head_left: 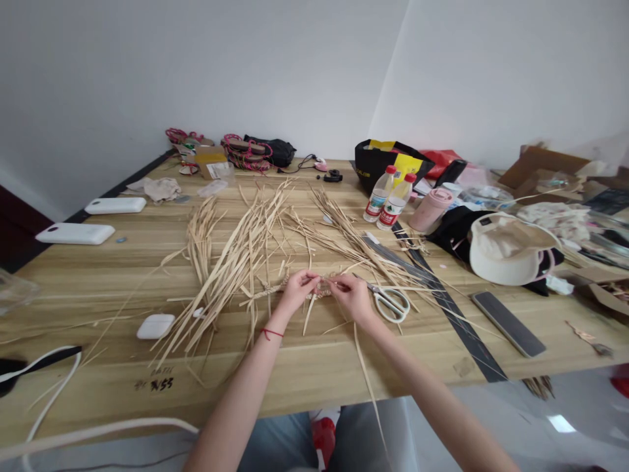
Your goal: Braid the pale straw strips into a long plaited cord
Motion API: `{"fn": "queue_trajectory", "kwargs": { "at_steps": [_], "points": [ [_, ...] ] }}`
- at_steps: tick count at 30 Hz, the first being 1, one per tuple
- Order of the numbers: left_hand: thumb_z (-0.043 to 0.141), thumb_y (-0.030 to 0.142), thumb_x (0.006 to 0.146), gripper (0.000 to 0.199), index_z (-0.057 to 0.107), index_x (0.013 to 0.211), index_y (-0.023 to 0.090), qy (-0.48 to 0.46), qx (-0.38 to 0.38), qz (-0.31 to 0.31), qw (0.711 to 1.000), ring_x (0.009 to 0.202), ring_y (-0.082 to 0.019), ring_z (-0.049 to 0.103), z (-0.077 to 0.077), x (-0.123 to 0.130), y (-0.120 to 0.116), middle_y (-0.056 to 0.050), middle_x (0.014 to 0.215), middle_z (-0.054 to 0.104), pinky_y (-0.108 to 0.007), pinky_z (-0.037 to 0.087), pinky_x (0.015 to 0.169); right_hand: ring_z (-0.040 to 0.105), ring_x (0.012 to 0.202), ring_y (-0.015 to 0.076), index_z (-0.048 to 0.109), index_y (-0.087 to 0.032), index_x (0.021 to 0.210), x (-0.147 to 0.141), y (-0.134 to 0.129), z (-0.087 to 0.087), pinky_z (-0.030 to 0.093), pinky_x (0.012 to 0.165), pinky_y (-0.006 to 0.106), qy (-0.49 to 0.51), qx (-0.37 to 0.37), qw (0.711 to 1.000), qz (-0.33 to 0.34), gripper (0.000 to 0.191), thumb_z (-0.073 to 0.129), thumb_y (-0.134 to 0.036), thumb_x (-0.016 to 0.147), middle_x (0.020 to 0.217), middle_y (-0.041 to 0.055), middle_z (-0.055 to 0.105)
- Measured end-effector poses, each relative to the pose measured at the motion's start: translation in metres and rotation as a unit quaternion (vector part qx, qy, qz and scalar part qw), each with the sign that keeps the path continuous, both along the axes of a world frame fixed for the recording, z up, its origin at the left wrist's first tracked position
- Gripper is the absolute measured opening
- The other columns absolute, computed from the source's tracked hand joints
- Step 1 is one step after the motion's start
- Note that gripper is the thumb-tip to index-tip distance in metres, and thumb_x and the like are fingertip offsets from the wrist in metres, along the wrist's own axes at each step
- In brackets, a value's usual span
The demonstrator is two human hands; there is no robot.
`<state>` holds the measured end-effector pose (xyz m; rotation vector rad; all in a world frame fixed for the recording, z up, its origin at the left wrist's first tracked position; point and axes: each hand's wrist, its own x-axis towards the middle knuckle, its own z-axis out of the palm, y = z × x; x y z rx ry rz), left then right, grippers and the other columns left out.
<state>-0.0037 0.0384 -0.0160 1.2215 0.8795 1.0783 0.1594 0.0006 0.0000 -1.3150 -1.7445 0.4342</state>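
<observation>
Our bare forearms reach up from the frame's bottom; at centre, the straw weaving lies beneath and between our left hand and right hand, palms down, fingertips pinched on it.

Pale walls meeting at a corner, wood-grain table, glossy grey floor, bright patch of light

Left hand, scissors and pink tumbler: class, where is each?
Left hand [297,289], head view: back of the hand.
Scissors [377,293], head view: handles, near their join.
Pink tumbler [429,213], head view: its side.
</observation>
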Motion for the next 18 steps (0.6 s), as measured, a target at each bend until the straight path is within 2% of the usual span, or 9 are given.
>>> {"fn": "queue_trajectory", "kwargs": {
  "at_steps": [2,5,8,12,18],
  "points": [
    [0.069,0.038,0.070,0.027,0.058,0.079,0.014,0.004,0.001,0.000,1.000,0.056,-0.011,0.058,0.000,0.000,0.000,0.003,0.058,0.058,-0.025,0.051,0.059,0.060,0.064,0.0155,0.070,-0.018,0.092,0.004,0.001,-0.003,0.043,0.058,0.024,-0.083,0.044,0.995,0.014,0.021,0.052,-0.028,0.088,0.079,0.0071,0.069],
    [0.070,0.039,0.069,0.029,0.058,0.078,0.015,0.005,0.000,-0.003,1.000,0.055,-0.011,0.058,-0.001,0.000,0.000,0.003,0.058,0.057,-0.026,0.051,0.060,0.060,0.068,0.0152,0.067,-0.017,0.100,0.011,0.004,-0.008,0.042,0.061,0.023,-0.216,0.107,0.970,0.028,0.020,0.050,-0.023,0.090,0.079,0.0074,0.066],
    [0.071,0.039,0.068,0.030,0.057,0.078,0.014,-0.004,-0.003,-0.004,1.000,0.054,-0.011,0.056,-0.002,0.001,0.001,0.004,0.057,0.056,-0.027,0.052,0.061,0.057,0.067,0.0144,0.065,-0.016,0.096,0.015,0.009,-0.012,0.039,0.062,0.023,-0.300,0.153,0.941,0.038,0.019,0.048,-0.023,0.092,0.075,0.0060,0.063],
    [0.071,0.037,0.068,0.028,0.058,0.077,0.014,-0.011,0.001,-0.001,1.000,0.053,-0.010,0.055,-0.003,0.001,0.002,0.004,0.058,0.056,-0.025,0.051,0.058,0.054,0.068,0.0156,0.063,-0.016,0.088,0.017,0.013,-0.015,0.037,0.062,0.025,-0.355,0.189,0.914,0.043,0.020,0.046,-0.024,0.093,0.072,0.0051,0.059],
    [0.070,0.038,0.069,0.028,0.058,0.077,0.014,0.001,0.004,0.001,1.000,0.054,-0.010,0.054,-0.002,0.001,0.002,0.001,0.063,0.060,-0.022,0.048,0.054,0.054,0.071,0.0162,0.061,-0.015,0.099,0.017,0.010,-0.022,0.038,0.064,0.026,-0.387,0.206,0.897,0.061,0.018,0.045,-0.018,0.093,0.073,0.0054,0.058]
  ]
}}
